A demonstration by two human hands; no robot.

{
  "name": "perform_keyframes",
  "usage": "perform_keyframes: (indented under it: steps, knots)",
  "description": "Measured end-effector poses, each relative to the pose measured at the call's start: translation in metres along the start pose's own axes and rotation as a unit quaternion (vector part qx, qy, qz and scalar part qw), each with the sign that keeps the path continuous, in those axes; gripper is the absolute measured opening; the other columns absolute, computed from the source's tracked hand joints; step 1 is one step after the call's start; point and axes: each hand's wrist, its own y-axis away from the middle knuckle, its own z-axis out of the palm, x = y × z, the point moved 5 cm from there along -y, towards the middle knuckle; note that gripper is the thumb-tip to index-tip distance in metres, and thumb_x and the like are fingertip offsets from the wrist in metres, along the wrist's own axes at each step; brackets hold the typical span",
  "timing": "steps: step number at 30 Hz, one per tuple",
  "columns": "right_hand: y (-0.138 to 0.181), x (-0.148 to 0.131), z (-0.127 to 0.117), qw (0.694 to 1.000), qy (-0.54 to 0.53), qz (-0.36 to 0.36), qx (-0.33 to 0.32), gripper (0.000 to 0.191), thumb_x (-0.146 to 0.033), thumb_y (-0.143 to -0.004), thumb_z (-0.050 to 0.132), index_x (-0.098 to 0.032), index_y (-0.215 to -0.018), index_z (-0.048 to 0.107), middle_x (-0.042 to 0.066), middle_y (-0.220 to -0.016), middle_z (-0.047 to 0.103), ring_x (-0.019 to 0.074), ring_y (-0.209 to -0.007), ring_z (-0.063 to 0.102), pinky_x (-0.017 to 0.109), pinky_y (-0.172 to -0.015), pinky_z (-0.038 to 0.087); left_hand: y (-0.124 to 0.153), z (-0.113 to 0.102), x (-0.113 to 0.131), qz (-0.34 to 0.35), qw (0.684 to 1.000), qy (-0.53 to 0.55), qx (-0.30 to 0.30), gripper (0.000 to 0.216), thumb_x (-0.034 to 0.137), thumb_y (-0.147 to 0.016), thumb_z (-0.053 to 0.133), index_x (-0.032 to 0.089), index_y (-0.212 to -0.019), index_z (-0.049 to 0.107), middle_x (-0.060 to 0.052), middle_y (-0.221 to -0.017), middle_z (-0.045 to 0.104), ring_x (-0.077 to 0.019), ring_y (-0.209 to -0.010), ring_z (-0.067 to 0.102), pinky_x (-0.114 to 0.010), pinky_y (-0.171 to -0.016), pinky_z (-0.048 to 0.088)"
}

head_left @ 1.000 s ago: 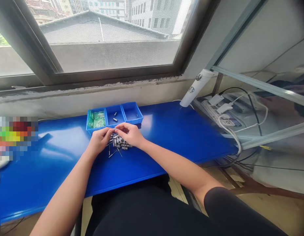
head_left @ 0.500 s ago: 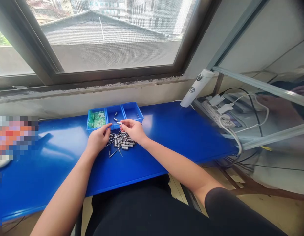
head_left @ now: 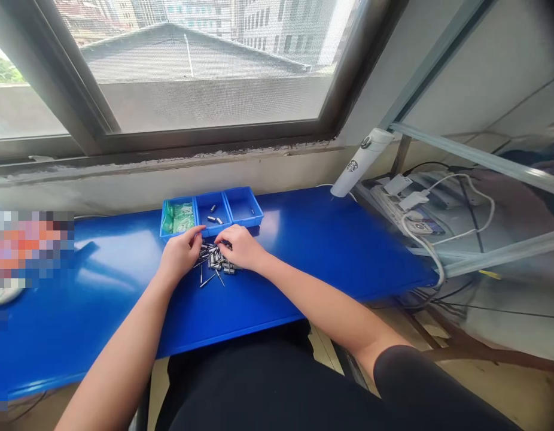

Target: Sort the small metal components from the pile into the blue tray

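A pile of small grey metal parts and thin pins lies on the blue table. My right hand rests on the pile's right side, its fingers bent down and pressed together among the parts. My left hand sits at the pile's left edge, fingers curled and thumb pointing towards the bins. What either hand grips is hidden. Just behind the hands stands a row of three blue bins. The left bin holds green packets, the middle bin a few metal parts, and the right bin little I can make out.
A window and its ledge run behind the table. At the right, a white tube leans against the wall above a power strip with white plugs and cables. A metal frame rail crosses there. A white object lies at far left.
My right hand carried a small part over the middle bin, then came back down onto the pile. One more part lies in that bin. My left hand barely moved.
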Motion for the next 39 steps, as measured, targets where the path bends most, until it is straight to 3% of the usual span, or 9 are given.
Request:
perform_keyframes:
  steps: [3,7,20,27,33,39]
  knots:
    - [0.002,-0.004,0.005,0.997,0.055,-0.03,-0.04,0.011,-0.015,-0.085,0.062,-0.017,-0.091,0.071,0.007,-0.097,0.074,0.0233,-0.101,0.058,0.04,-0.09,0.039,0.0,0.0,0.0,-0.003,1.0,0.012,0.002,0.038,0.032,-0.092,0.046,0.018,-0.118,0.07,0.001,-0.059,0.061,-0.0119,-0.05,0.052,-0.023,-0.054,0.039]
    - [0.003,-0.004,0.01,0.996,0.042,-0.045,-0.07,0.016,-0.016,-0.087,0.062,-0.018,-0.1,0.071,0.007,-0.103,0.073,0.0223,-0.104,0.057,0.039,-0.091,0.035,0.001,0.0,0.001,0.002,1.0,0.017,0.002,0.038,0.032,-0.092,0.047,0.017,-0.118,0.07,0.001,-0.058,0.06,-0.0116,-0.05,0.051,-0.022,-0.054,0.04]
    - [0.003,-0.002,0.01,0.998,0.042,-0.028,-0.049,0.019,-0.009,-0.087,0.06,-0.019,-0.099,0.072,0.006,-0.099,0.074,0.0219,-0.102,0.055,0.038,-0.088,0.032,0.001,-0.001,0.002,0.002,1.0,0.025,0.005,0.037,0.032,-0.091,0.049,0.018,-0.118,0.07,0.002,-0.057,0.06,-0.0116,-0.049,0.051,-0.023,-0.054,0.04]
    - [0.003,-0.001,0.009,0.997,0.054,-0.032,-0.033,0.02,-0.009,-0.086,0.06,-0.02,-0.099,0.071,0.005,-0.098,0.074,0.0223,-0.101,0.057,0.038,-0.087,0.034,0.003,-0.001,0.006,0.047,0.996,0.076,0.022,0.028,0.03,-0.09,0.05,0.018,-0.101,0.072,0.003,-0.059,0.06,-0.0096,-0.049,0.049,-0.021,-0.054,0.041]
    - [0.0,-0.008,-0.006,0.999,0.018,-0.026,0.017,0.016,-0.011,-0.086,0.06,-0.019,-0.092,0.072,0.004,-0.094,0.074,0.0199,-0.098,0.061,0.036,-0.089,0.039,0.005,0.008,0.01,0.082,0.992,0.078,-0.063,0.024,0.036,-0.086,0.058,0.018,-0.093,0.073,0.003,-0.055,0.058,-0.0092,-0.049,0.05,-0.02,-0.052,0.038]
    - [-0.001,-0.008,-0.016,0.998,-0.005,-0.026,0.058,0.015,-0.012,-0.086,0.059,-0.02,-0.089,0.072,0.005,-0.093,0.074,0.0198,-0.094,0.064,0.037,-0.09,0.047,0.006,0.01,0.018,0.1,0.986,-0.043,-0.126,0.023,0.036,-0.083,0.061,0.02,-0.091,0.075,0.0,-0.062,0.065,-0.0119,-0.054,0.055,-0.023,-0.053,0.036]
